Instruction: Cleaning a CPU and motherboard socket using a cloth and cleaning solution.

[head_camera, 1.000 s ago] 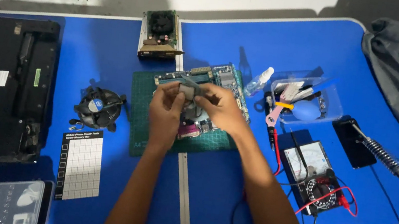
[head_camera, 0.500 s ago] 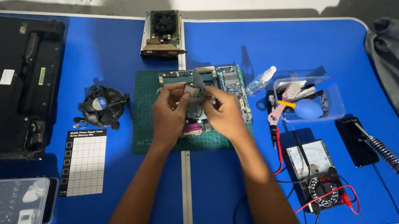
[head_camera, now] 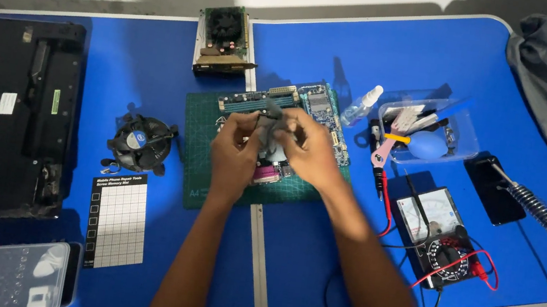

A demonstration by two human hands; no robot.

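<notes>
My left hand (head_camera: 235, 150) and my right hand (head_camera: 308, 149) meet over a green motherboard (head_camera: 318, 107) that lies on a green cutting mat (head_camera: 196, 164). Between the fingers of both hands sits a small grey flat part (head_camera: 269, 130), pinched from either side just above the board. What kind of part it is I cannot tell. My hands hide the middle of the board; its connectors show at the top edge and a pink port below my fingers.
The blue folding table (head_camera: 400, 50) also carries a round cooler fan (head_camera: 140, 144), a graphics card (head_camera: 223, 40), a black laptop base (head_camera: 3, 118), a screw mat (head_camera: 117, 221), a clear bit case (head_camera: 0, 274), a multimeter (head_camera: 434, 231) with leads, a tool tray (head_camera: 431, 135), a spray bottle (head_camera: 361, 106), a soldering iron (head_camera: 541, 210).
Both hands stay over the motherboard, turning the small grey part a little between the fingers. The view has shifted slightly to the right.
</notes>
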